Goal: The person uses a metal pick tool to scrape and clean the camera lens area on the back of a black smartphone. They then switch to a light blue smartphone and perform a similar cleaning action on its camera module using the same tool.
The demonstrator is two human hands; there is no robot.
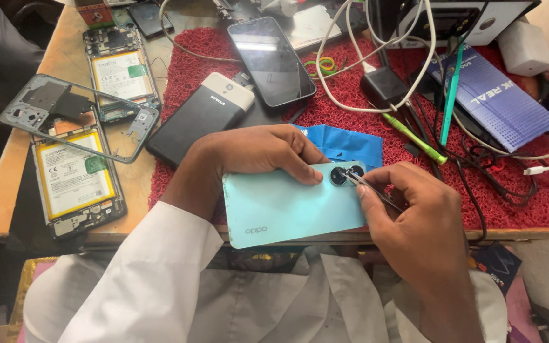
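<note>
A light blue phone back cover lies flat at the near edge of the table, its two round camera lenses to the right. My left hand rests over its top edge, thumb pressing the cover beside the lenses. My right hand pinches thin metal tweezers, whose tips touch the lens area.
On a red mat lie a dark phone, a black power bank, a blue cloth, white cables, a green tool and a blue box. Left: two opened phones with batteries and a loose frame.
</note>
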